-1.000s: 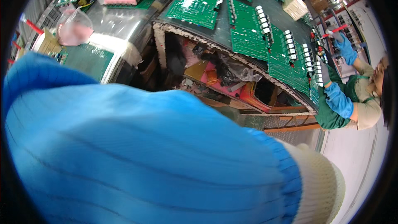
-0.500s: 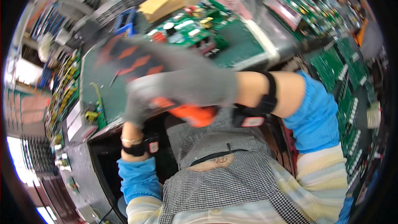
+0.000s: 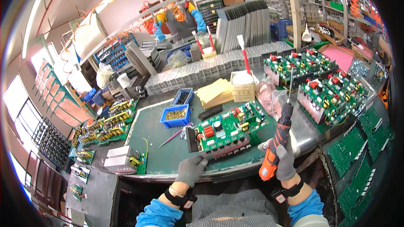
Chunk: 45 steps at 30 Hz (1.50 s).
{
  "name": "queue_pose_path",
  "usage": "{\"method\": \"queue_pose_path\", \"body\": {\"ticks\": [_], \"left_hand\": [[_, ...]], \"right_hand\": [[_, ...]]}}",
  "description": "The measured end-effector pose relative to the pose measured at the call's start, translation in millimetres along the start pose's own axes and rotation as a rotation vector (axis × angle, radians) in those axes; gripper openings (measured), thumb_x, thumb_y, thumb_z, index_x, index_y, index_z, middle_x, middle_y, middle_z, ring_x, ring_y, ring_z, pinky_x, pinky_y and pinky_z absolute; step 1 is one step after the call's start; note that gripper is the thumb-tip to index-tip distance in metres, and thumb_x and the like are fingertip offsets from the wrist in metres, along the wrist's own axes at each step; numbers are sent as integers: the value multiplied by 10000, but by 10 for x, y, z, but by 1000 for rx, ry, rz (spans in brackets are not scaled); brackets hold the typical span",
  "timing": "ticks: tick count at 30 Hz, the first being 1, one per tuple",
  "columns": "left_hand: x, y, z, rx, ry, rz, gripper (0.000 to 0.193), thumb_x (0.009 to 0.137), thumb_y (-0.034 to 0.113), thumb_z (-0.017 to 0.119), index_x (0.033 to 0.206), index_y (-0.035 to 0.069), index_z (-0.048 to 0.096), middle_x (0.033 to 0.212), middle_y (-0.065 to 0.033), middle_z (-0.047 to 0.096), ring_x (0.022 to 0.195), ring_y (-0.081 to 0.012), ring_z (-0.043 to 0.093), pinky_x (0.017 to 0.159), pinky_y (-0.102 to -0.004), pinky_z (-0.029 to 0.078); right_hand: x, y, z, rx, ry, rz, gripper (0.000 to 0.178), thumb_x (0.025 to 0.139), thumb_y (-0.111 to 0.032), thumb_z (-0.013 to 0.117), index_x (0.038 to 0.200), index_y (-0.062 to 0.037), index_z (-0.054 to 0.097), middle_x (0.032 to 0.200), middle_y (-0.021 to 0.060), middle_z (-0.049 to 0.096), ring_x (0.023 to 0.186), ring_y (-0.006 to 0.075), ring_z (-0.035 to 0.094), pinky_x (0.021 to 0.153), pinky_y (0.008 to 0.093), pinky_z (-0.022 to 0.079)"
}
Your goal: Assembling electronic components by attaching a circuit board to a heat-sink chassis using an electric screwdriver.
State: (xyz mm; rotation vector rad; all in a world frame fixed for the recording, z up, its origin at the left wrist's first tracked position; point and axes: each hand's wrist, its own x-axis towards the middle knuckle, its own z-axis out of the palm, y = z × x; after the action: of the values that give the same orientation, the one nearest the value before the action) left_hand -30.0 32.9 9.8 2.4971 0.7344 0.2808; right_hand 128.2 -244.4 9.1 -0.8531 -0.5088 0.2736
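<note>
1. Our left hand (image 3: 192,170), gloved in grey, sits at the front edge of the table (image 3: 147,159), back upward and fingers bent; we cannot tell how far they close, or whether they have hold of anything.
2. Our right hand (image 3: 285,163), also gloved, is wrapped round the orange and black driver (image 3: 275,149), which points its bit upward, the top leaning a little to the right.
3. Between our hands and a little beyond them lies the green board (image 3: 227,129), parts upward. Its near left corner is just beside our left fingertips; we cannot tell if they touch. The driver is to the right of the board, apart from it.
4. Left of the board we see a slim purple tool (image 3: 170,138) lying on the table, and behind that a blue bin (image 3: 176,120) of small brass-coloured pieces, with a second bin (image 3: 184,97) just behind it.
5. Behind the board we have a yellow stack (image 3: 215,91) and, beside it, a box (image 3: 243,92).
6. Further right, beyond the driver, stand more filled boards (image 3: 332,96). Across from us, behind the row of grey metal parts (image 3: 202,69), is a co-worker (image 3: 179,23).
</note>
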Motion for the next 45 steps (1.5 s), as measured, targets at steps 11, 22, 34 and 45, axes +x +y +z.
{"method": "queue_pose_path", "body": {"ticks": [11,22,34,45], "left_hand": [[-48,83,55,19,101,-20,268,912,303,688,993,54,749,791,-184,701,758,-317,718,714,-392,547],[-58,249,-9,58,14,66,342,926,395,636,1065,98,735,933,-214,703,906,-413,680,790,-481,533],[245,1167,-694,393,190,778,684,716,260,884,1324,89,621,1426,-163,543,1225,-338,610,1033,-420,504],[517,1074,-382,491,18,679,586,738,402,824,1238,117,709,1460,-87,510,1200,-325,604,987,-431,523]], "right_hand": [[-39,54,-110,-12,-60,70,410,906,-314,602,1171,-9,534,1005,131,630,1005,261,644,922,408,517],[-641,-221,-237,-106,-88,274,556,904,-387,651,1272,-11,471,960,117,620,913,276,645,882,446,531],[-1247,-311,-303,33,-265,720,896,881,-292,681,1604,-43,215,1003,145,657,910,236,675,846,400,573],[-1192,-185,-261,121,-312,799,817,927,-289,657,1587,-38,246,1011,136,641,904,207,674,784,377,610]]}}
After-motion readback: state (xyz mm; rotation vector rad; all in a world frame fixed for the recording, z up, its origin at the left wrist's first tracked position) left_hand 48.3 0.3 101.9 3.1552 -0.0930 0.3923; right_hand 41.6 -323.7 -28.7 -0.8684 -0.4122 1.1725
